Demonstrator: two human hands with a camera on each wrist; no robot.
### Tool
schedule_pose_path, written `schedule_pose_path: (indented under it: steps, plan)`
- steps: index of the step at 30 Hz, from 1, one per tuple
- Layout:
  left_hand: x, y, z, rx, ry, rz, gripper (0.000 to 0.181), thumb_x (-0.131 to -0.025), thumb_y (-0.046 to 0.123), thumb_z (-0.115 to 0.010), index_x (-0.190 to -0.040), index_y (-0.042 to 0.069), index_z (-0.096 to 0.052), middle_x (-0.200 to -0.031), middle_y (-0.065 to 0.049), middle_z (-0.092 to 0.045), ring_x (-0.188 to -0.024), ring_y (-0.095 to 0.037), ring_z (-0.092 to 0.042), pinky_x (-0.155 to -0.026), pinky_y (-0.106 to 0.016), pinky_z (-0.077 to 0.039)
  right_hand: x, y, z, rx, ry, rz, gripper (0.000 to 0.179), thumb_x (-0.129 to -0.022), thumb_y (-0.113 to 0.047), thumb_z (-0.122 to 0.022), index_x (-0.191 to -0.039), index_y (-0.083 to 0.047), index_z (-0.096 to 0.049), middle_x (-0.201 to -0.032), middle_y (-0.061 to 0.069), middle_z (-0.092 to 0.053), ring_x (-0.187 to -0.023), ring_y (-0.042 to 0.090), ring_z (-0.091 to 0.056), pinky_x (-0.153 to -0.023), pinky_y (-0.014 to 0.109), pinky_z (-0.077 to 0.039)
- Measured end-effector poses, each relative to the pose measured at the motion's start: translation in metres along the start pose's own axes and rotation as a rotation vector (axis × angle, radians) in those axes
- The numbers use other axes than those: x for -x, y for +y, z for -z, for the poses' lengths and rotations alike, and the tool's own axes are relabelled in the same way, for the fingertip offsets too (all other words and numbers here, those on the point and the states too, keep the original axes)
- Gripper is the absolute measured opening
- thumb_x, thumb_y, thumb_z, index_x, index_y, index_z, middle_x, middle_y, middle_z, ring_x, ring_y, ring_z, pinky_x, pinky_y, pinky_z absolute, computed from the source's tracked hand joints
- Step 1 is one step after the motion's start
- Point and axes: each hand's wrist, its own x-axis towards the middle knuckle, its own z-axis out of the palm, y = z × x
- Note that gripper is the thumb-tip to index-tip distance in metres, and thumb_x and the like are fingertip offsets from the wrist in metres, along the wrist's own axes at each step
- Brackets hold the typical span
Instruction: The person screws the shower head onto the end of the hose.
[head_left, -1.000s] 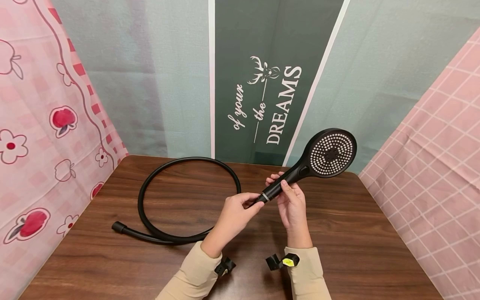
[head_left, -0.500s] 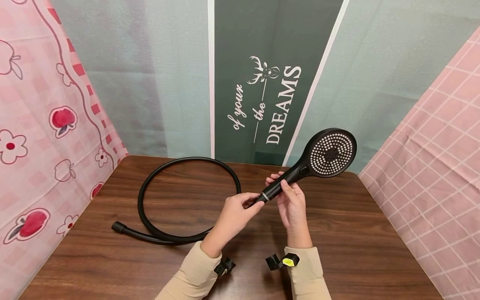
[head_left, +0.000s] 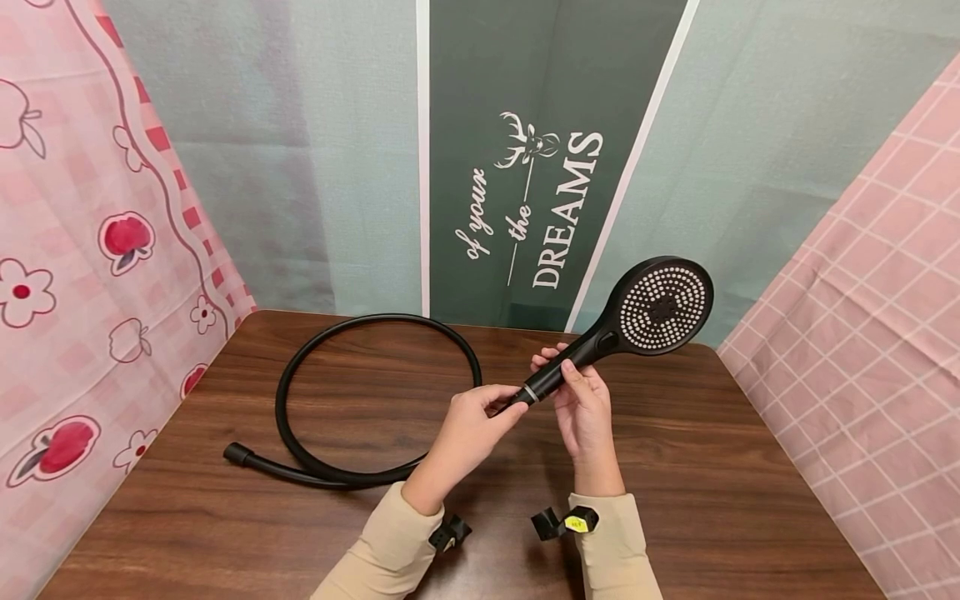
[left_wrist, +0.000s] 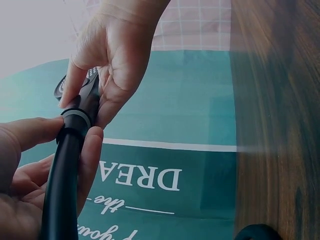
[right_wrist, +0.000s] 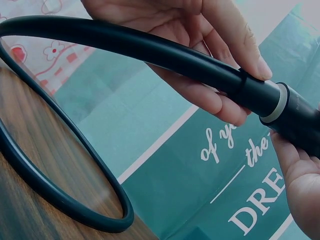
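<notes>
A black shower head [head_left: 660,307] with pale nozzles is held tilted above the table, its face toward the head camera. The right hand [head_left: 585,408] grips its handle, thumb on the near side and fingers behind. At the handle's lower end, the left hand [head_left: 476,425] pinches the end fitting of a black shower hose [head_left: 378,318]. In the right wrist view a pale ring [right_wrist: 276,103] shows at the joint between fitting and handle [right_wrist: 305,122]. From the joint the hose runs down and loops on the table, its free end [head_left: 238,454] lying at the left.
The brown wooden table [head_left: 712,500] reaches back to a green-grey curtain [head_left: 360,167] with white lettering. A pink apple-print cloth [head_left: 67,292] hangs on the left, a pink checked cloth [head_left: 885,333] on the right. Both wrists carry black camera mounts [head_left: 566,523] over beige sleeves.
</notes>
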Motion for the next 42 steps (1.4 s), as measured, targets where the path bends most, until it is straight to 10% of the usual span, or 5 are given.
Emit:
schedule_pose_path:
  steps: [42]
  plan:
    - [0.0003, 0.0016, 0.0014, 0.007, -0.009, 0.026, 0.025, -0.095, 0.022, -0.068, -0.115, 0.009, -0.074, -0.1, -0.007, -0.075, -0.085, -0.013, -0.068, -0.072, -0.022, -0.054, 0.001, -0.001, -0.002, 0.011, 0.008, -0.003, 0.021, -0.105, -0.003, -0.043, -0.117, -0.002, -0.059, -0.107, 0.008, -0.073, -0.102, 0.018, -0.073, -0.098, 0.033, -0.052]
